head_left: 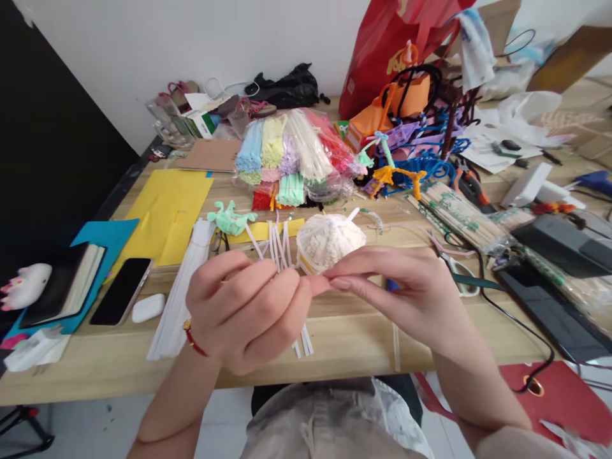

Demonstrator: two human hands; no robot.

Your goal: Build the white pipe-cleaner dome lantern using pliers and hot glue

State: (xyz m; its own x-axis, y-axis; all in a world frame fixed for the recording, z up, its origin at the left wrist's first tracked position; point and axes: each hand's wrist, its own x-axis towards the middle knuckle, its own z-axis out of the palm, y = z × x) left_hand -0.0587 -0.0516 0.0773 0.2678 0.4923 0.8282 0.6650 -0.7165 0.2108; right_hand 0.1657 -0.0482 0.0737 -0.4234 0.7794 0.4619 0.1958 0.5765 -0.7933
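Note:
My left hand (251, 312) is closed, its fingers curled inward and one fingertip stretched towards the right. Against that fingertip my right hand (401, 287) pinches with thumb and forefinger. Whatever is between the fingers is hidden or too small to make out. Just behind the hands sits a bundle of cream fluffy yarn (327, 239) in clear wrapping. Thin white strips (280, 245) pass behind my left hand, and their ends show below it. A mint-green fuzzy piece (231, 218) lies beyond the left hand. More long white strips (174, 306) are stacked to its left.
Bagged bundles of coloured pipe cleaners (287, 150) lie at the back. On the left are a phone (121, 291), an earphone case (148, 308) and yellow sheets (165, 213). Pliers (471, 185), scissors (461, 274), wooden sticks (459, 213) and a black cable (516, 319) occupy the right.

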